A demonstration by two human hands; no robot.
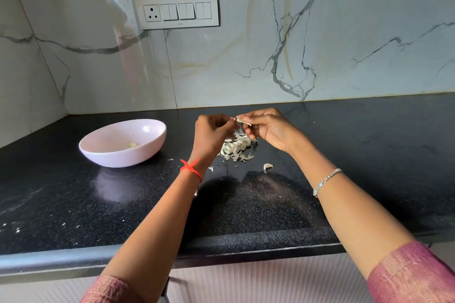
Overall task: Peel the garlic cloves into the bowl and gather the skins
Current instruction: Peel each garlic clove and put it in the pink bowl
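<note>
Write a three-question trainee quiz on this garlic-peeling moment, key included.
1. True or false: the pink bowl is empty.
2. Where does the pile of skins lie? A) inside the bowl B) on the counter, right of the bowl C) in a bin
3. Fill in: the left hand and right hand together pinch one ___.

Key: 1 false, peeled garlic lies in it. 2 B. 3 garlic clove.

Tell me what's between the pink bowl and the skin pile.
Head view: black counter with one tiny skin scrap; the left hand hangs over that stretch.
</note>
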